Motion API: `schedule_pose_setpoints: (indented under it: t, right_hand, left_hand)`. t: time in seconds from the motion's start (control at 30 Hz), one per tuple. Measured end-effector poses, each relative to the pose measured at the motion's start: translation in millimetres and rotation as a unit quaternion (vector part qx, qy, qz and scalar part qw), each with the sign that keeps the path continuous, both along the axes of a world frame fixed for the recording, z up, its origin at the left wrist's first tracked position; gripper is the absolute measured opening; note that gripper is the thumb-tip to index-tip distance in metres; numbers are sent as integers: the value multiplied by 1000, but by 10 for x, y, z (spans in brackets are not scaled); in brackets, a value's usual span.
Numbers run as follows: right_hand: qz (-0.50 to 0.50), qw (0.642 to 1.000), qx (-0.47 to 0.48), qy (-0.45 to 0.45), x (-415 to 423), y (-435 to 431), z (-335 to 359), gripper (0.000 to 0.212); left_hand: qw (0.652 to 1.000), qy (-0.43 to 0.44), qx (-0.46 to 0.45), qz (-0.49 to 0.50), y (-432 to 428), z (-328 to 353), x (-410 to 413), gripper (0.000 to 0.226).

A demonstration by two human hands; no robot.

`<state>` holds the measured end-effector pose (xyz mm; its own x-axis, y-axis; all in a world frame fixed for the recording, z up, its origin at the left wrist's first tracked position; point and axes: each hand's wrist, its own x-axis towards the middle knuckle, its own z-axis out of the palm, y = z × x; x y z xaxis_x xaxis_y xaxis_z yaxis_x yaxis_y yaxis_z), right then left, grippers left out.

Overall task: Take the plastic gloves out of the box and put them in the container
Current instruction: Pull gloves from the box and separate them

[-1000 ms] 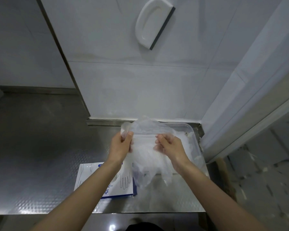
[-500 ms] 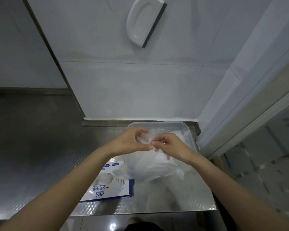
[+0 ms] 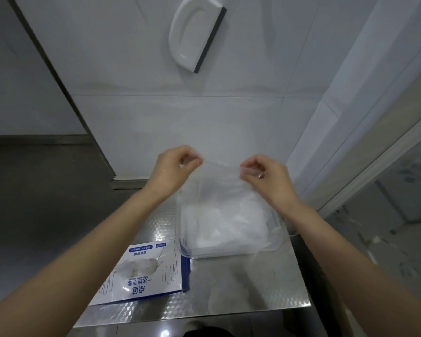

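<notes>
Thin clear plastic, a glove, is now drawn taut between both hands at frame centre. Half a second ago the hands sat close together, low over the container, with the film bunched; now they are raised and well apart. The left hand has its fingers curled, thumb and forefinger pinching the film's left edge. The right hand pinches the right edge the same way. The film hangs above the far end of the container, not yet in it. Reading: the glove is being spread before it is laid on the pile, so placing is still to do. Counts: one box, lower left on the steel counter, with more gloves showing at its opening, so work remains. One container, centre right. The pile is too translucent to count. The held film may be one layer or several; cannot tell. One white scraper on the wall, top centre.
</notes>
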<state>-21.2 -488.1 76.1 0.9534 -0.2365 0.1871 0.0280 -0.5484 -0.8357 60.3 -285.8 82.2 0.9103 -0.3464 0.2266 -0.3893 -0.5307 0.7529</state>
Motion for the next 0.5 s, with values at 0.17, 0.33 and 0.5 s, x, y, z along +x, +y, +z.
schedule_pose_setpoints:
  t: [0.17,0.33,0.5]
  right_hand:
    - [-21,967,-152,-204,-165,0,94,24]
    - [113,955,-254,-106,-316,-29,-448,27]
    - [229,915,-312,112,-348,-23,-884,53]
  left_hand:
    - [981,-148,-117,-46,57,122,-249,3]
    - [954,-178,141,-196,315,-530,-338,7]
    - [902,-122,317,-267,290,-859,-366,2]
